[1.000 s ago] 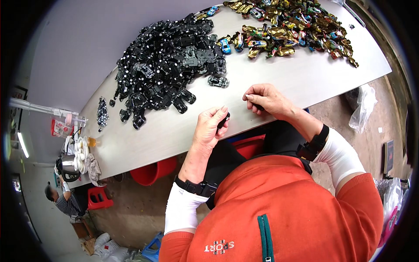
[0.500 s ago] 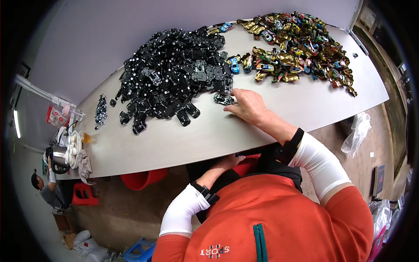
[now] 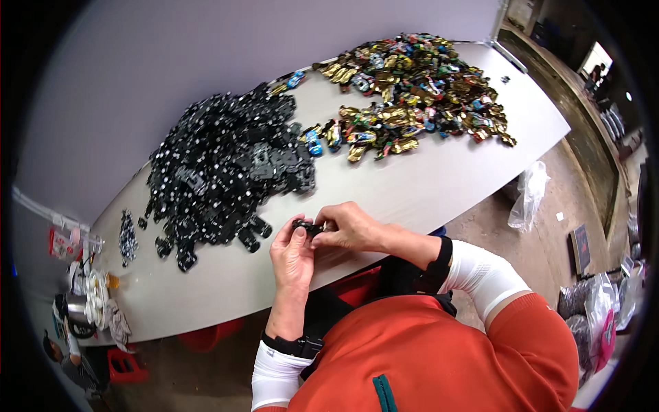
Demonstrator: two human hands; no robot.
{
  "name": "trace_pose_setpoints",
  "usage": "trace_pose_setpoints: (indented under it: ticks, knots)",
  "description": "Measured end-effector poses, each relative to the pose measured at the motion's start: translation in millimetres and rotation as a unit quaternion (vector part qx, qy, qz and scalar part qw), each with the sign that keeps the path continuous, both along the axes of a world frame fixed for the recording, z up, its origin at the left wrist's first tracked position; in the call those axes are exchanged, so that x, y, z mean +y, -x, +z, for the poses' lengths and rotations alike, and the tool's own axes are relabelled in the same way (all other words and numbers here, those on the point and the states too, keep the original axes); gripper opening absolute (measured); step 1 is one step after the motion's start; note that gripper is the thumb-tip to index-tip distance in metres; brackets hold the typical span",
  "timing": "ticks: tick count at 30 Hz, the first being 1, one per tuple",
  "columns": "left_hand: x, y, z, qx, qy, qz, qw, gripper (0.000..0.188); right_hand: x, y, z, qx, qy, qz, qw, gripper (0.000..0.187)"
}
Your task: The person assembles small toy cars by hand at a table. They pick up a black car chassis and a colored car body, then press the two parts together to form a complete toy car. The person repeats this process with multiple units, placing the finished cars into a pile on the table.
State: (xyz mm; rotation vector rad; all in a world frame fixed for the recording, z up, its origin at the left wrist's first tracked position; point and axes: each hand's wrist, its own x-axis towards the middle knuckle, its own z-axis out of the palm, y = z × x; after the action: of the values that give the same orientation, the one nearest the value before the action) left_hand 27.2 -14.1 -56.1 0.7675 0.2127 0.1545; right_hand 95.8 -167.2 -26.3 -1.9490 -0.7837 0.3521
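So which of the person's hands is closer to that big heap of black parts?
Left. The left hand sits just beside the near edge of the black heap; the right hand lies farther along the table, both holding a small black part.

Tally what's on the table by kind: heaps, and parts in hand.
Black parts heap: 1
Gold and coloured toy-car heap: 1
Small dark cluster near the table's left end: 1
Black part held between left hand and right hand: 1
Total: 4. Pieces within the heaps are too many to count.

Chassis pile (image 3: 226, 172) left on table (image 3: 439, 192); toy car pile (image 3: 419, 89) right.
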Motion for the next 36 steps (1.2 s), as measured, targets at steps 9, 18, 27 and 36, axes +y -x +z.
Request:
trace_pose_setpoints:
  ticks: [9,18,27,36]
  knots:
    - [-3.8,-2.7,-9.0,-0.018,-0.021,-0.044,0.999,0.032,-117.0,-90.5,-0.9,-0.29,0.232,-0.174,0.912,0.022]
    - [-8.7,1.0,-7.4,-0.035,-0.069,-0.056,0.995,0.033,-102.1,-111.4,-4.9,-0.332,0.234,-0.114,0.907,0.005]
    - [-13.0,4.0,-3.9,-0.024,-0.081,-0.043,0.996,0.037,-110.6,-109.0,-25.8,-0.313,0.258,-0.135,0.904,0.007]
    - [-6.0,6.8,-6.1,-0.033,-0.028,-0.022,0.999,0.037,-43.6,-101.1,5.0,0.071,0.122,-0.011,0.99,0.016]
